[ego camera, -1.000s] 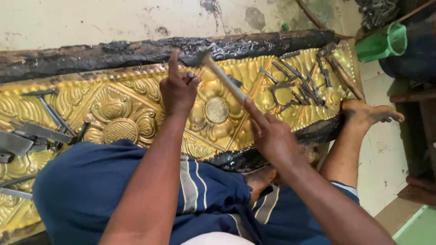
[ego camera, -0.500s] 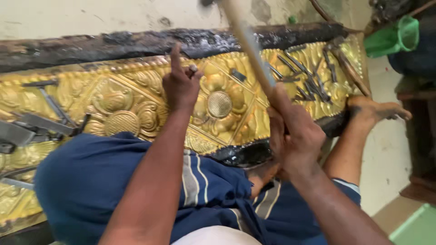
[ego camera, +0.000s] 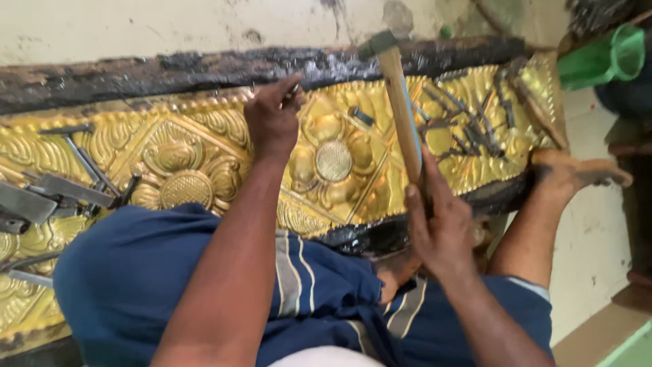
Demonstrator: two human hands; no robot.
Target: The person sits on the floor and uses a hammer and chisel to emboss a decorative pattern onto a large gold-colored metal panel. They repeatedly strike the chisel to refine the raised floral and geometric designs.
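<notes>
Hammer [ego camera: 402, 102]: wooden handle, small dark metal head at the top near the black upper border. Right hand [ego camera: 441, 231] is closed around the lower end of the handle, thumb up along it. Long axis runs nearly straight up the frame, leaning slightly left toward the head, so the head sits well above the right hand and up-right of the left hand.

Left hand [ego camera: 272, 122] is curled, fingertips pinched on a small dark punch [ego camera: 293, 90] set against the sheet close to the top edge of the gold panel. Punch itself is mostly hidden by the fingers; its tilt cannot be told. Hammer head is near the punch, to its right and a little higher, not touching. Left hand is the nearer one to the struck point; right hand is well back, near the panel's lower edge.

Surface: embossed brass sheet [ego camera: 176, 163], gold, with flower medallions and diamond borders, bedded on black pitch [ego camera: 204, 68] showing along the top and at the lower edge. Loose steel chisels [ego camera: 468, 129] lie scattered on the panel's right part; more flat tools [ego camera: 41, 200] at the left.

Room: person sits with legs across the panel in blue cloth [ego camera: 156, 272]; bare foot [ego camera: 577, 173] rests at the right end. Green plastic container [ego camera: 601, 58] top right, pale wall [ego camera: 136, 27] behind.
</notes>
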